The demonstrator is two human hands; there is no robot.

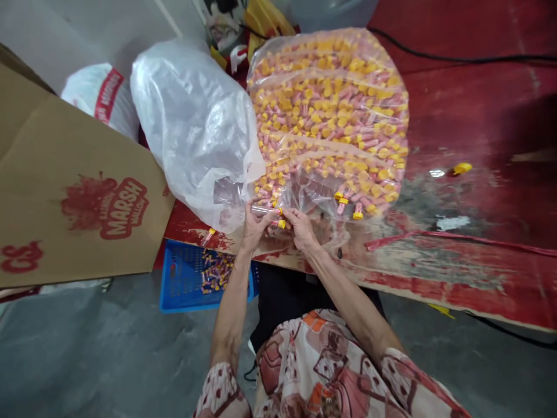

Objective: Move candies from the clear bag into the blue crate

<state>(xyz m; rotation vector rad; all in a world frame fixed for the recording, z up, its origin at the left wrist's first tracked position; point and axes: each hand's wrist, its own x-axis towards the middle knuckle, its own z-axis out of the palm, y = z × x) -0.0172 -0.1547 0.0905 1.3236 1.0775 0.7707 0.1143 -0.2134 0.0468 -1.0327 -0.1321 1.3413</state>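
My left hand (253, 225) and my right hand (301, 227) meet at the near edge of a worn red table (470, 255). Both are closed around small pink tubes with yellow caps (278, 222), held between them. Just beyond my fingers lies a big clear plastic bag (331, 116) full of the same pink and yellow pieces, its open mouth facing me. A few loose pieces (348, 206) lie at the bag's mouth.
A cloudy plastic bag (195, 128) lies left of the full one. A cardboard box (78, 197) printed "MARSH" stands at the left. A blue crate (183, 284) with several pieces sits on the floor below the table edge. One yellow-capped piece (460, 169) lies far right.
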